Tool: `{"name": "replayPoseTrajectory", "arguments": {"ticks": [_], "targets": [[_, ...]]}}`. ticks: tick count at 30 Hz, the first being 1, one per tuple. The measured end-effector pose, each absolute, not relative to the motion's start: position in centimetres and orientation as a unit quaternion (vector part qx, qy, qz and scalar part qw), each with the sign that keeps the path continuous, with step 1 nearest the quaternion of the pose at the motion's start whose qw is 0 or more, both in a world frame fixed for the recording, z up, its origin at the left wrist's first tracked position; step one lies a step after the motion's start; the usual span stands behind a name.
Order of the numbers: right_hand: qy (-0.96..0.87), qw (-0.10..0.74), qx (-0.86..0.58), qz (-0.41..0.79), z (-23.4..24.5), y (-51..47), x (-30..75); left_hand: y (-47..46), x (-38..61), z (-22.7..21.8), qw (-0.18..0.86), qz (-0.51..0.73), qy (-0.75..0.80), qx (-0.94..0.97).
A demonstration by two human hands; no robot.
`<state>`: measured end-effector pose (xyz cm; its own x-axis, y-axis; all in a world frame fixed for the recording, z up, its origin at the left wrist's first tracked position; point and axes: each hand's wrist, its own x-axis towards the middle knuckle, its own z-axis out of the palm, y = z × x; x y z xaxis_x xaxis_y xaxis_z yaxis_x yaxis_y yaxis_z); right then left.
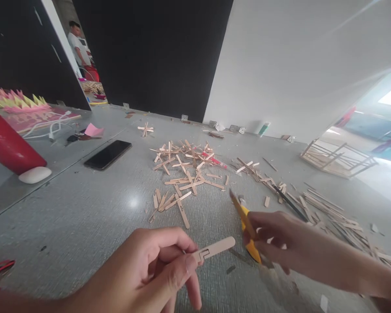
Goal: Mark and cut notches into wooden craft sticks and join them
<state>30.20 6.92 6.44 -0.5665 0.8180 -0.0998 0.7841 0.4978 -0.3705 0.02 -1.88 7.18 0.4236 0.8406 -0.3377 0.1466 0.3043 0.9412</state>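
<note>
At the bottom centre of the frame the left hand (150,269) pinches a flat wooden craft stick (215,248) between thumb and forefinger, fingers clenched on its near end; the stick points right and slightly up, and a small notch with pencil marks shows just beyond the thumb. To its right, the right hand (280,243) grips a yellow utility knife (247,230), fingers wrapped round the handle, the tip angled up and left just above the stick's free end; whether blade and stick touch cannot be told.

Both hands hover over a grey speckled bench (84,208). In the middle of the frame lies a loose heap of craft sticks (182,174), some glued into crosses, with a red pen (213,159) among them. A black phone (108,154) lies face up left of the heap. A row of long stick strips (329,213) runs down the right side. At upper right sits a stick-built frame (337,158). At upper left, a person (78,48) stands in a doorway.
</note>
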Motion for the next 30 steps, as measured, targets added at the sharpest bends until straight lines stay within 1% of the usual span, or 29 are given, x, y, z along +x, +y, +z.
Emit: {"name": "replayPoseTrajectory", "arguments": {"ticks": [1, 2, 4, 8, 10, 12, 16, 20, 25, 27, 30], "targets": [[-0.858, 0.012, -0.458, 0.234, 6.4, 6.6, 29.6, -1.9, 0.1, 7.2, 0.658, 0.262, 0.469, 0.528], [-0.851, -0.012, -0.46, 0.251, 6.2, 6.6, 29.3, -1.9, 0.1, 7.3, 0.652, 0.269, 0.475, 0.527], [-0.841, -0.034, -0.484, 0.241, 5.6, 7.1, 29.4, -2.1, 0.3, 7.1, 0.639, 0.286, 0.483, 0.526], [-0.837, -0.018, -0.528, 0.143, 4.8, 9.1, 31.1, -1.9, 0.4, 5.5, 0.642, 0.27, 0.485, 0.529], [-0.838, -0.011, -0.53, 0.127, 4.8, 9.5, 31.8, -1.5, 0.3, 4.2, 0.655, 0.237, 0.487, 0.528], [-0.843, 0.004, -0.52, 0.141, 5.0, 9.3, 32.1, -1.0, 0.1, 3.0, 0.666, 0.212, 0.488, 0.523], [-0.848, 0.065, -0.499, 0.168, 5.4, 7.6, 31.3, 0.3, 0.0, 1.6, 0.661, 0.149, 0.494, 0.545], [-0.85, 0.054, -0.475, 0.221, 5.2, 6.2, 29.8, 1.3, -0.1, 1.5, 0.658, 0.108, 0.493, 0.558], [-0.87, 0.11, -0.447, 0.178, 3.9, 5.7, 29.0, 1.4, -0.4, 1.5, 0.663, 0.099, 0.481, 0.565], [-0.874, 0.104, -0.436, 0.188, 3.6, 5.6, 29.0, 1.4, -0.5, 1.4, 0.666, 0.099, 0.48, 0.562], [-0.864, 0.05, -0.442, 0.234, 3.5, 5.2, 29.2, 1.4, -0.6, 1.3, 0.673, 0.102, 0.477, 0.556]]}}
